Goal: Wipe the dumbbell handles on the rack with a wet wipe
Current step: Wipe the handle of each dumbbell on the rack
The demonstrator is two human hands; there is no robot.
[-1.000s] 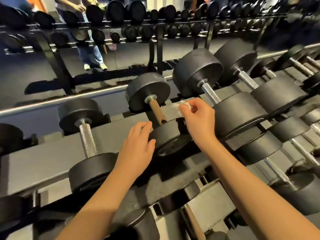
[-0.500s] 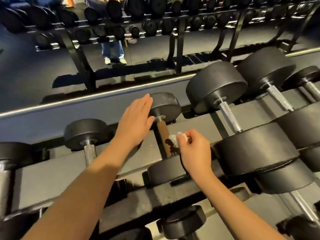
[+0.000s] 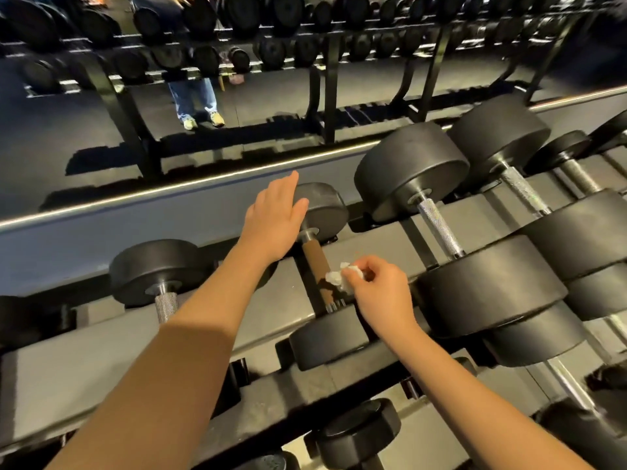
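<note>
Head view: right hand (image 3: 383, 293) pinches wet wipe (image 3: 337, 278) against brown dumbbell handle (image 3: 315, 269); left hand (image 3: 274, 222) flat, open, on far weight head (image 3: 325, 208).

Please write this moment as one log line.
left hand: flat on dumbbell head | right hand: wipe against brown handle

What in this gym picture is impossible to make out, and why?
All in the head view:
- Near end of the brown handle: covered by the wet wipe and the right hand.
- Part of the far weight head: behind the left hand.
- Person in the mirror: cut off by the top edge above the legs.
- Weight markings on the dumbbells: too small and blurred to read.
- Wipe's wetness: not visible.
</note>
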